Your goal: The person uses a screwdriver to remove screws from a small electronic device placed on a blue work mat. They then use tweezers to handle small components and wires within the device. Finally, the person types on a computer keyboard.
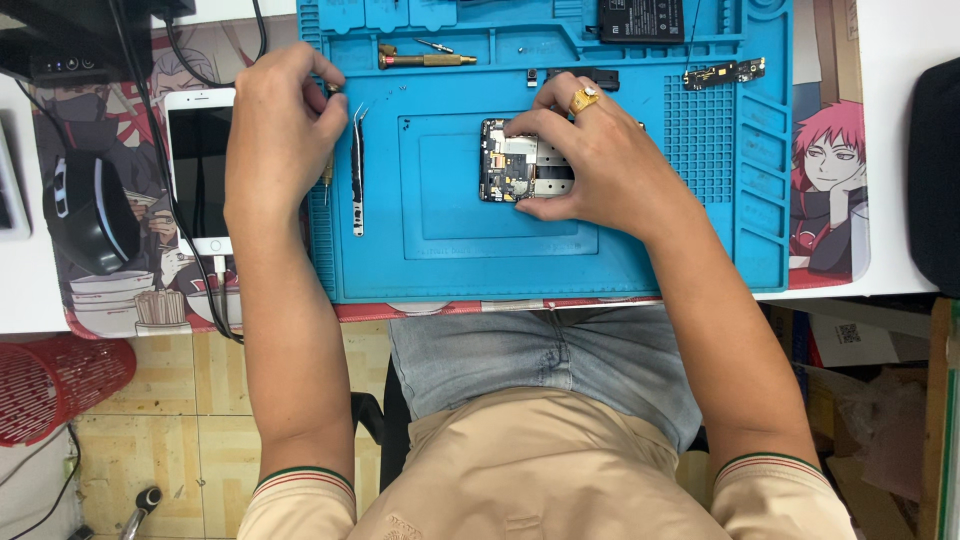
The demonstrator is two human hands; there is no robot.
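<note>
Opened phone (520,162) sits mid blue work mat (700,250), back off, board exposed; disassembly looks partway. Right hand (590,160) pins it w/ fingers clamped over top. Left hand (280,130), near mat's left edge, pinches a small tool. Tweezers (357,170) just beside; battery (640,20), flex part (722,72) at far edge.

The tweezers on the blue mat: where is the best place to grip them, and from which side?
Probably grip the tweezers at mid-body, across the two flat arms, coming from above. They lie flat on the blue mat, tips pointing away, beside the left hand; the middle is clear.
</note>
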